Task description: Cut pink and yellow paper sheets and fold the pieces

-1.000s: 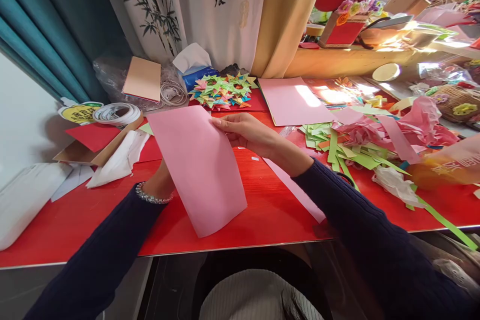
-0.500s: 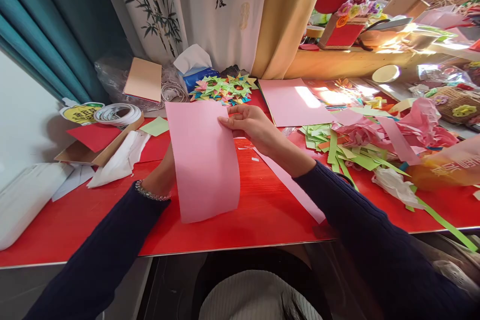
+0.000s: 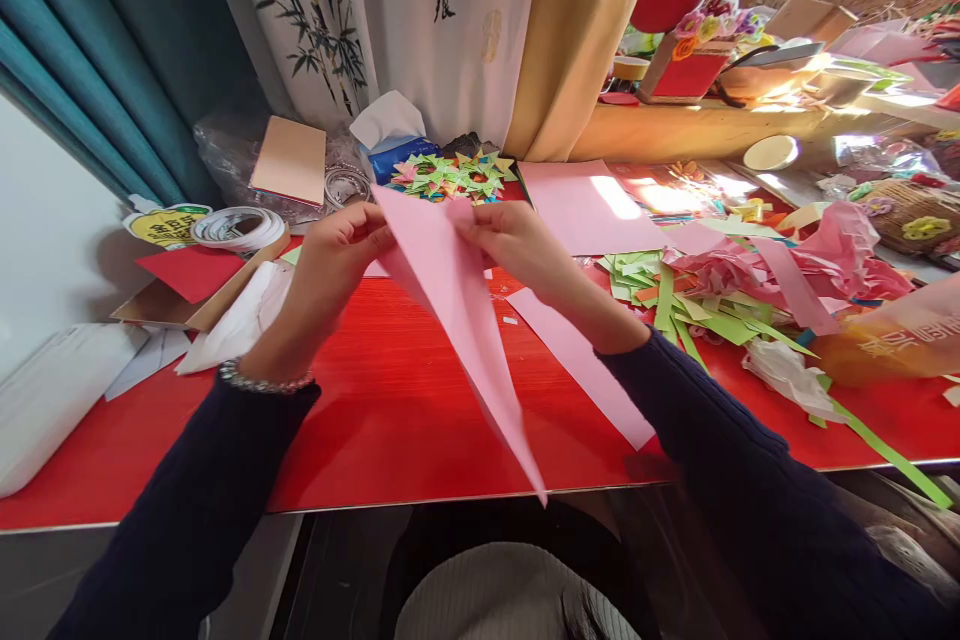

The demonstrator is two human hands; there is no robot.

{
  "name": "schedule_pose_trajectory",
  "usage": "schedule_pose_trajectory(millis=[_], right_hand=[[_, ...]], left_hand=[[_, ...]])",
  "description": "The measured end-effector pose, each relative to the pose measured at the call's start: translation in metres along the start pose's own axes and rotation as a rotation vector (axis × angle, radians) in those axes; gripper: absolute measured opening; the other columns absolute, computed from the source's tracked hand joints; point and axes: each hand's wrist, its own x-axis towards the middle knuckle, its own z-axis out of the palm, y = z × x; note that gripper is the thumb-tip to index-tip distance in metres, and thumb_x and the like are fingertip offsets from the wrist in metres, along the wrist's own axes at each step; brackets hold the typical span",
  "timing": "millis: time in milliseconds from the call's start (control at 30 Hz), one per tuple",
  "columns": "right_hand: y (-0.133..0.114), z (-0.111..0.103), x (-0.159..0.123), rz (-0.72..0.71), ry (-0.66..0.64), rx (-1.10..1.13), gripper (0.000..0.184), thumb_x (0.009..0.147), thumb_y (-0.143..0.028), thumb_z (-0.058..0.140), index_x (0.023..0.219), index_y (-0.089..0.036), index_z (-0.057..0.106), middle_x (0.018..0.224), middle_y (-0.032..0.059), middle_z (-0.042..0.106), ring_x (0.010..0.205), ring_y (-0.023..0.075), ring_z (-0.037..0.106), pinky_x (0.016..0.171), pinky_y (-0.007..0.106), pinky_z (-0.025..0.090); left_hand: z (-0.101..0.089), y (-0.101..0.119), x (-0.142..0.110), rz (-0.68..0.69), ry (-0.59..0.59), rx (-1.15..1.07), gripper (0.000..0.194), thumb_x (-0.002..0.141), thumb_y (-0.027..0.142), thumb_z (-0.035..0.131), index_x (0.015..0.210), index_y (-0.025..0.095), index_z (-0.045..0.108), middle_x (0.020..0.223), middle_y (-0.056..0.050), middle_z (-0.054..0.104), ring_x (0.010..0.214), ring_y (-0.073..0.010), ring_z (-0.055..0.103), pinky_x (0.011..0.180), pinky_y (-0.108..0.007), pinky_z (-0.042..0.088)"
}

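Note:
A sheet of pink paper [image 3: 457, 285] hangs tilted in the air above the red table [image 3: 360, 400], its lower corner pointing down past the front edge. My left hand [image 3: 337, 260] pinches the sheet's upper left corner. On the upper right edge, my right hand [image 3: 506, 240] grips it between thumb and fingers. Flat on the table under my right forearm lies a strip of pink paper [image 3: 585, 365]. Behind the sheet is a pile of folded paper pieces [image 3: 454, 177], green, pink, orange and blue.
At back right lies a larger pink sheet [image 3: 585, 220]. Green paper strips [image 3: 649, 280] and crumpled pink paper [image 3: 847, 240] cover the right side. On the left are a cardboard tray [image 3: 217, 305] with red paper, a white tape roll [image 3: 236, 228] and a white packet [image 3: 60, 400].
My left hand has come out from behind the sheet to its upper left corner. The sheet has turned from facing me to a slanted, narrow view, its lower end swinging right.

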Motion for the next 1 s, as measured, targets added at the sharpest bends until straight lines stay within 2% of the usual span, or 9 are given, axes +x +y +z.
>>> schedule_pose_trajectory(millis=[67,133,267,367,500,600,733,833,1000], right_hand=[[0.001,-0.019,0.001,0.001,0.054,-0.310,0.034,0.088,-0.023,0.048,0.055,-0.020,0.039,0.054,-0.0017,0.039,0.055,0.0128,0.043,0.054,0.027,0.033],[0.010,-0.037,-0.002,0.028,-0.024,-0.633,0.035,0.087,-0.022,0.048,0.054,-0.021,0.038,0.052,-0.0015,0.037,0.052,0.0129,0.040,0.053,0.028,0.028],[0.046,-0.044,-0.034,-0.008,-0.184,-1.078,0.028,0.091,-0.020,0.037,0.068,-0.017,0.052,0.057,0.0042,0.051,0.049,0.0143,0.043,0.050,0.029,0.023],[0.071,-0.026,-0.069,-0.011,-0.218,-1.127,0.025,0.092,-0.020,0.035,0.085,-0.013,0.058,0.066,0.0081,0.059,0.052,0.0173,0.049,0.048,0.030,0.022],[0.082,-0.009,-0.096,-0.084,-0.171,-1.197,0.033,0.093,-0.015,0.030,0.116,-0.008,0.054,0.088,0.0146,0.065,0.074,0.0243,0.059,0.060,0.034,0.040],[0.076,-0.009,-0.096,-0.263,-0.071,-1.180,0.045,0.092,-0.014,0.035,0.136,-0.005,0.038,0.120,0.0229,0.056,0.110,0.0319,0.052,0.087,0.046,0.045],[0.073,-0.002,-0.095,-0.465,-0.255,-0.868,0.055,0.094,-0.022,0.040,0.145,-0.008,0.025,0.147,0.0172,0.034,0.140,0.0255,0.021,0.111,0.046,0.030],[0.081,0.007,-0.099,-0.450,-0.432,-0.753,0.057,0.095,-0.035,0.038,0.145,-0.008,0.026,0.148,0.0144,0.033,0.140,0.0223,0.022,0.114,0.045,0.025],[0.092,0.009,-0.101,-0.398,-0.480,-0.768,0.058,0.097,-0.038,0.029,0.145,-0.005,0.024,0.150,0.0112,0.027,0.141,0.0196,0.019,0.117,0.043,0.017]], left_hand=[[-0.015,0.001,0.005,-0.184,-0.127,0.092,0.022,0.071,0.035,0.071,0.082,0.016,0.070,0.077,-0.002,0.067,0.070,-0.0150,0.056,0.064,-0.026,0.043],[-0.026,-0.003,0.007,-0.288,-0.243,0.238,0.027,0.067,0.039,0.073,0.081,0.015,0.071,0.076,-0.005,0.068,0.069,-0.0175,0.058,0.061,-0.026,0.044],[-0.025,-0.025,-0.012,-0.236,-0.392,0.629,0.022,0.075,0.038,0.065,0.076,0.016,0.070,0.076,-0.006,0.069,0.068,-0.0199,0.060,0.057,-0.027,0.044],[-0.008,-0.040,-0.043,-0.164,-0.416,0.762,0.026,0.082,0.036,0.057,0.094,0.015,0.067,0.085,-0.009,0.067,0.071,-0.0233,0.061,0.062,-0.034,0.048],[0.012,-0.044,-0.075,0.417,-0.498,1.064,0.035,0.091,0.024,0.043,0.121,0.009,0.056,0.119,-0.018,0.058,0.111,-0.0296,0.054,0.096,-0.046,0.043],[0.019,-0.047,-0.084,0.610,-0.638,1.060,0.041,0.094,0.027,0.042,0.128,0.006,0.049,0.129,-0.018,0.055,0.122,-0.0284,0.050,0.102,-0.045,0.042],[0.019,-0.056,-0.085,0.606,-0.663,1.020,0.046,0.092,0.033,0.045,0.129,0.005,0.049,0.130,-0.020,0.055,0.124,-0.0295,0.049,0.103,-0.045,0.043],[0.017,-0.058,-0.085,0.572,-0.707,0.982,0.048,0.093,0.032,0.044,0.135,0.009,0.044,0.137,-0.017,0.049,0.129,-0.0265,0.043,0.106,-0.043,0.040],[0.017,-0.057,-0.085,0.540,-0.757,1.006,0.048,0.094,0.029,0.040,0.138,0.010,0.039,0.141,-0.014,0.044,0.132,-0.0241,0.039,0.108,-0.042,0.037]])
